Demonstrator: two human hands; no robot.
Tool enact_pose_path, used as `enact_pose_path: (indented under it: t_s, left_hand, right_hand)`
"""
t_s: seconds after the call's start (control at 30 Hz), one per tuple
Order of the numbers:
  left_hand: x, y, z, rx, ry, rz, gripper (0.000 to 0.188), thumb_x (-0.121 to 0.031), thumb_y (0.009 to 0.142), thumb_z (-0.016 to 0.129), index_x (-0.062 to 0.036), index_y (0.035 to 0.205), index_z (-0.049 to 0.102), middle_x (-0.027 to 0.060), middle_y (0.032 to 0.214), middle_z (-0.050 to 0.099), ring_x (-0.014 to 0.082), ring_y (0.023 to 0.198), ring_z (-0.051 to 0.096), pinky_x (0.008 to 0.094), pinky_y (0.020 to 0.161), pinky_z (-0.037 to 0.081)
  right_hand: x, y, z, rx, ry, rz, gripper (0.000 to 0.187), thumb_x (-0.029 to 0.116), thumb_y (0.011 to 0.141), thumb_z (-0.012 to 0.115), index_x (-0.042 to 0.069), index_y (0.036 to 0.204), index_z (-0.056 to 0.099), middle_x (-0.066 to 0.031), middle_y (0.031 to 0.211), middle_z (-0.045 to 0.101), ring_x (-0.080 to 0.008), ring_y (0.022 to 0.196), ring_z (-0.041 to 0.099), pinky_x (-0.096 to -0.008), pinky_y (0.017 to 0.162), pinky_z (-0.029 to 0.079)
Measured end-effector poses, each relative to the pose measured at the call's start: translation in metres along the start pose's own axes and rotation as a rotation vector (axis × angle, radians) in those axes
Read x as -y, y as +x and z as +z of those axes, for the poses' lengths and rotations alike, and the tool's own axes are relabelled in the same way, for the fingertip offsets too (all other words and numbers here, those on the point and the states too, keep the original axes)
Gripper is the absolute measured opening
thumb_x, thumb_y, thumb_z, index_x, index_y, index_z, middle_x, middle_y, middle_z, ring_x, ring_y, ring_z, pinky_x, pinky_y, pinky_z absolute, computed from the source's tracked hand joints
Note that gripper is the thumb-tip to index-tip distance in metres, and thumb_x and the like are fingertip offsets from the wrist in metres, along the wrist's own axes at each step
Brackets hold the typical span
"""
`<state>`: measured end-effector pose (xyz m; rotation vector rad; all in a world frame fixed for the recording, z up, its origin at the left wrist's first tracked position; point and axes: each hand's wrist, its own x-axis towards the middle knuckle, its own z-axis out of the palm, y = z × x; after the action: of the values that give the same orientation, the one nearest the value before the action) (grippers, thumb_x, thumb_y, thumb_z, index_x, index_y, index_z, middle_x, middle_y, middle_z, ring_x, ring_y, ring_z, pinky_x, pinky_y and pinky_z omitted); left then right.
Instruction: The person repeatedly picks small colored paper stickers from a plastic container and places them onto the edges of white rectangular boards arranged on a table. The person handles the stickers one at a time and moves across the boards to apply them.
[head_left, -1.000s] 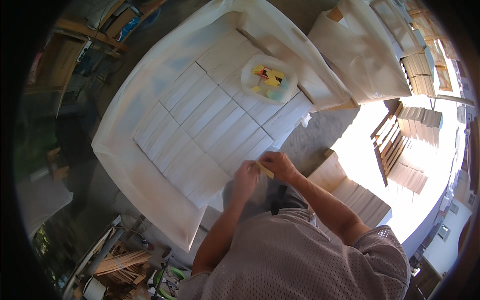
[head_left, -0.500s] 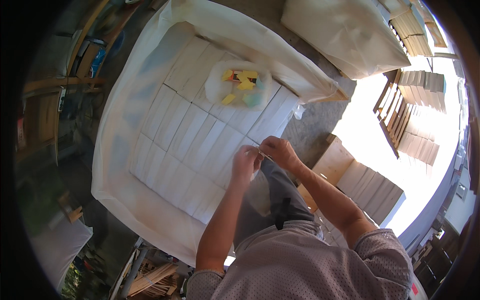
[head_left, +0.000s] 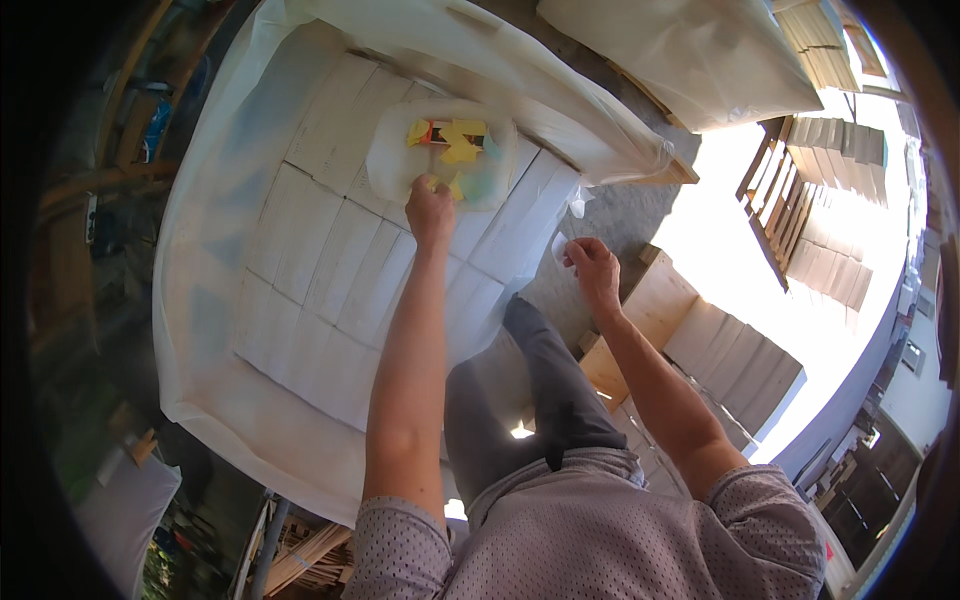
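Note:
My left hand reaches over the stacked white cartons, its fingers closed at a small yellow piece. That piece lies at the near edge of a round, translucent plastic bag or tray. Further in are several yellow pieces, a dark and orange item and something pale green, too blurred to name. My right hand is raised to the right of the cartons, above the floor. Between its thumb and fingers it pinches a small, flat white piece, perhaps paper.
Translucent sheeting surrounds the cartons like a wall. A second covered stack stands beyond. To the right are a plywood box, rows of light blocks and a wooden pallet. Thin wood strips lie at lower left.
My hands, together half a second ago, have parted. The left has moved forward and left to the yellow pieces; the right has moved right and slightly forward, carrying the white piece.

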<state>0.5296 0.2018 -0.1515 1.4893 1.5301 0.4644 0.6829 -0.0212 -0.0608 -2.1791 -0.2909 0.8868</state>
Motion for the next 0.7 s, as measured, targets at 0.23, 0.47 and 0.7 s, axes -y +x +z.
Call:
enact_pose_path:
  t_s: [0.23, 0.47, 0.7]
  left_hand:
    - [0.031, -0.144, -0.05, 0.417, -0.348, -0.567, 0.032, -0.034, 0.089, 0.063, -0.003, 0.083, 0.062, 0.0036, 0.063, 0.056, 0.0117, 0.052, 0.05, 0.0277, 0.048, 0.038]
    - [0.096, -0.24, -0.089, 0.389, -0.453, -0.757, 0.027, -0.03, 0.091, 0.066, -0.0052, 0.083, 0.058, 0.0004, 0.06, 0.052, 0.0063, 0.043, 0.041, 0.0228, 0.037, 0.026]
    - [0.154, -0.285, -0.122, 0.148, -0.812, -0.857, 0.032, -0.034, 0.094, 0.059, -0.0052, 0.082, 0.062, 0.0018, 0.059, 0.054, 0.0113, 0.044, 0.046, 0.0281, 0.041, 0.034]
  right_hand:
    - [-0.021, -0.063, 0.053, 0.137, -0.262, -0.159, 0.022, 0.023, 0.086, 0.069, 0.002, 0.093, 0.069, -0.0116, 0.077, 0.07, -0.0198, 0.072, 0.069, -0.0319, 0.071, 0.053]
    - [-0.033, -0.112, 0.105, 0.293, -0.323, -0.116, 0.024, 0.028, 0.083, 0.067, 0.005, 0.091, 0.071, -0.0157, 0.085, 0.072, -0.0332, 0.082, 0.07, -0.0404, 0.076, 0.053]
    - [-0.065, -0.153, 0.156, 0.309, -0.456, -0.252, 0.021, 0.023, 0.084, 0.07, 0.003, 0.091, 0.07, -0.0124, 0.079, 0.071, -0.0234, 0.073, 0.07, -0.0347, 0.069, 0.053]
